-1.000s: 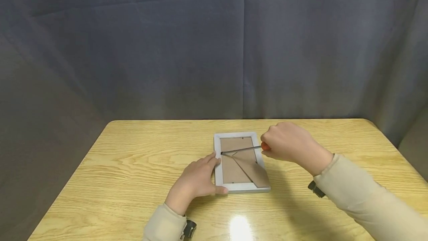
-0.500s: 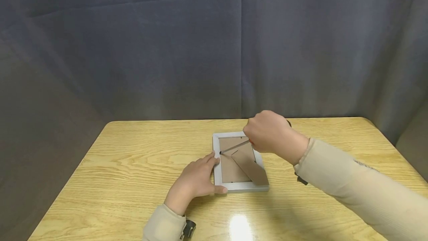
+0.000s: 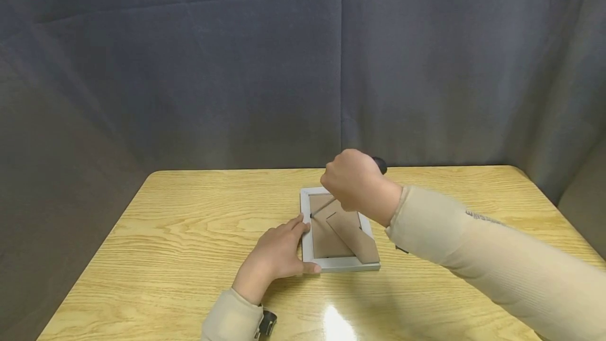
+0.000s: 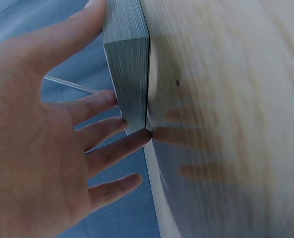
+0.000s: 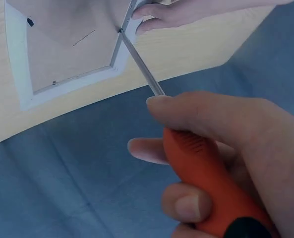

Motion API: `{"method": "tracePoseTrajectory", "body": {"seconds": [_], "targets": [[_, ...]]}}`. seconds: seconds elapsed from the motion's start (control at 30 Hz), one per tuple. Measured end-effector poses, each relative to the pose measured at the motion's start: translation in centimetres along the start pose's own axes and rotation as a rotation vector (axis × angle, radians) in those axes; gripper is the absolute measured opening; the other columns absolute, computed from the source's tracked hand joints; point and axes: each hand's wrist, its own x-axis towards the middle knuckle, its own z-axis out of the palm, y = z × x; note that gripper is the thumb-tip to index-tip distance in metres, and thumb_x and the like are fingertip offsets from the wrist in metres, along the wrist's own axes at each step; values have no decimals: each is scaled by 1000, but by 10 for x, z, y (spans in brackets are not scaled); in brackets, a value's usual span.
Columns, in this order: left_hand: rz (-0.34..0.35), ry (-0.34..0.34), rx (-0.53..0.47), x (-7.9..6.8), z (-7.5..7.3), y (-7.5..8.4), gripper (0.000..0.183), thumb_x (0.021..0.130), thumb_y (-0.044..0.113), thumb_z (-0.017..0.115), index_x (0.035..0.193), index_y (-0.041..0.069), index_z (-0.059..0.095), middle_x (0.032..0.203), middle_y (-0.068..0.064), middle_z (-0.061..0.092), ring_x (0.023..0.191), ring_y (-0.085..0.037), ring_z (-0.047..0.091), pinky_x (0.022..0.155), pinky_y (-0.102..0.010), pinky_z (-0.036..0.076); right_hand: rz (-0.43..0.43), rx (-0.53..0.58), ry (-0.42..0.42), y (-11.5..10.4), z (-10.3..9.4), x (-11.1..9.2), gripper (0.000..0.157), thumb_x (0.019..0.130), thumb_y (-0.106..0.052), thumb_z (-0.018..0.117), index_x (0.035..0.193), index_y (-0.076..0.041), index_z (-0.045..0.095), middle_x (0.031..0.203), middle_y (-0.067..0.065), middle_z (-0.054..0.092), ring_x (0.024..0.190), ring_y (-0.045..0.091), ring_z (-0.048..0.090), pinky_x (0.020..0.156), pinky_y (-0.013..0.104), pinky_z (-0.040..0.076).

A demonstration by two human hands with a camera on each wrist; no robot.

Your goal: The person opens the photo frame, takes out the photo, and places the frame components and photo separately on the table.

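A picture frame [image 3: 307, 246] with a pale rim lies back side up on the table, its brown backing [image 3: 326, 241] and slanted stand flap [image 3: 355, 236] showing. My right hand [image 3: 357, 180] grips a screwdriver [image 5: 201, 173] by its orange handle. The metal shaft slopes down to a dark tab [image 5: 120, 30] at the frame's left inner edge, and the tip touches there. My left hand [image 3: 279, 251] rests against the frame's left side, thumb at the near corner. In the left wrist view its fingers [image 4: 104, 131] are spread and nearly straight along the frame's side.
The wood-grain table [image 3: 189, 236] extends around the frame on all sides. A dark grey curtain [image 3: 236, 67] hangs behind the far edge. More small dark tabs [image 5: 30, 22] sit along the inner rim of the frame.
My right hand has moved left and up over the frame, tilting the screwdriver more steeply while its tip stays at the left edge. The left hand and frame have hardly moved.
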Motion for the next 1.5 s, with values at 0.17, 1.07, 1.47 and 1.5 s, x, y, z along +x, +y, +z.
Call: {"method": "tracePoseTrajectory", "body": {"seconds": [0.17,1.07,1.47,1.5], "targets": [[4,-8,7,1,0,-1,90,73,51,84,145,9,50,158,-11,34,138,-34,40,110,-52,35,-9,-116,-54,-11,-11,8,22,84,-35,75,74,-15,70,65,-4,63,56,9,56,55,24,53],[112,99,17,-4,-2,-5,90,72,48,86,144,8,50,148,-14,47,125,-34,54,99,-48,48,-14,-364,-305,-47,-53,48,28,84,-15,69,112,-16,71,66,0,58,41,15,43,44,25,42],[161,142,-28,-2,-1,-9,81,67,45,87,132,9,54,113,-4,65,102,-22,64,85,-41,54,-37,-443,-381,-63,-65,51,21,90,-31,65,79,-13,67,47,2,47,37,15,43,39,27,41],[158,142,-34,-2,-2,-10,81,67,45,87,131,9,54,112,-4,65,101,-22,64,85,-40,54,-40,-443,-378,-64,-66,52,21,89,-30,64,76,-14,66,47,2,47,37,15,43,40,28,43]]}}
